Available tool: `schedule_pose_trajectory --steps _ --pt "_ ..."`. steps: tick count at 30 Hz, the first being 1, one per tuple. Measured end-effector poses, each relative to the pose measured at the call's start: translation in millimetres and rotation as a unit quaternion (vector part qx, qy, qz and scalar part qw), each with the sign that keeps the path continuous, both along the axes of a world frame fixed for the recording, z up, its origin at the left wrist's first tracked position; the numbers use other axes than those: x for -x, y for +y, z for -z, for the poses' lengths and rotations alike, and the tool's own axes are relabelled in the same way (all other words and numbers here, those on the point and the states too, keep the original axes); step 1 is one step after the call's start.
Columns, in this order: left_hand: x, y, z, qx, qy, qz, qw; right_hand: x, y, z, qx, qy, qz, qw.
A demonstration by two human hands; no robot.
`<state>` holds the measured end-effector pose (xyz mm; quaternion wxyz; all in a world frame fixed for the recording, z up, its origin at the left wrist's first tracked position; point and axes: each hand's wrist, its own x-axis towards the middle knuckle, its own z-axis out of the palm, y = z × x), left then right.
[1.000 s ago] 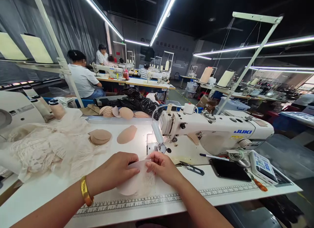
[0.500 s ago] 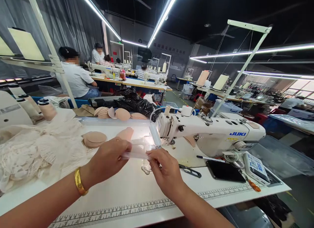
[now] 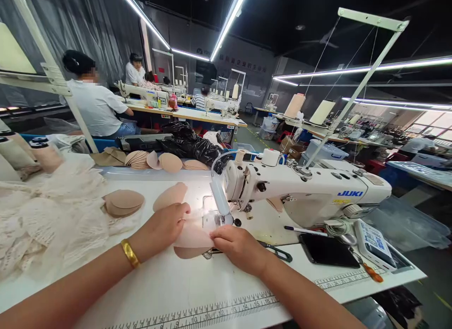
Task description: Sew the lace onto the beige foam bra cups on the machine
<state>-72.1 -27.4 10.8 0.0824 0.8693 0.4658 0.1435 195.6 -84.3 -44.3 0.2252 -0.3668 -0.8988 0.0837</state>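
Observation:
My left hand (image 3: 165, 229), a gold bangle at its wrist, pinches the upper left edge of a sheer pale pink fabric piece (image 3: 194, 236). At that piece's right end my right hand (image 3: 240, 248) grips with thumb and fingers. A beige oval fabric piece (image 3: 190, 253) shows beneath the sheer one, its lower curve sticking out. Both lie low over the table, just left of and in front of the needle area of a white sewing machine (image 3: 300, 190). Another beige piece (image 3: 171, 196) rests beyond my left hand. The lamp (image 3: 219, 194) shines beside the needle.
A stack of beige ovals (image 3: 124, 202) and cream lace (image 3: 52, 211) occupy the left. Scissors (image 3: 277, 251), a pen (image 3: 305, 231) and a phone (image 3: 328, 250) lie right. More beige pieces (image 3: 170, 162) line the back; a black bag (image 3: 192, 143) is behind. Co-workers (image 3: 97, 105) sit beyond.
Both hands have come down with the sheer fabric, which was stretched between them. It now spreads over the beige oval piece, whose edge shows below. My view has shifted slightly.

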Motion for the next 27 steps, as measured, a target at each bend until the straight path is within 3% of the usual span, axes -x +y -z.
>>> schedule_pose_trajectory --steps 2,4,6,9,11,14,19,22,27 --pt "12.1 9.9 -10.3 -0.022 0.005 -0.056 0.998 0.4 -0.6 -3.1 0.040 0.014 0.017 0.999" --pt "15.2 7.9 -22.1 -0.101 -0.018 -0.071 0.992 0.8 -1.1 -6.9 0.074 0.029 0.020 0.997" --pt "5.3 -3.1 -28.8 -0.174 -0.050 0.013 0.983 0.7 -1.7 -10.6 0.102 0.054 0.025 0.993" --pt "-22.0 -21.4 -21.8 -0.161 0.004 0.202 0.966 -1.5 -2.3 -11.8 0.140 0.081 0.050 0.986" --pt "-35.5 -27.7 -9.7 -0.114 0.084 0.241 0.960 -4.8 -2.1 -7.8 0.120 0.070 0.041 0.989" --pt "-39.3 -31.0 3.6 -0.059 0.131 0.223 0.964 -10.4 -0.7 2.4 0.035 0.030 0.013 0.999" --pt "-35.3 -38.1 -6.0 0.045 0.084 0.251 0.963 -12.8 1.0 8.1 0.009 0.004 0.029 1.000" --pt "-40.2 -33.6 -5.0 -0.013 0.041 0.257 0.965 -12.5 1.0 4.4 -0.002 0.011 0.015 1.000" --pt "-42.7 -17.1 24.9 -0.131 0.035 0.252 0.958 -17.3 -2.0 -4.8 -0.064 0.002 0.015 0.998"
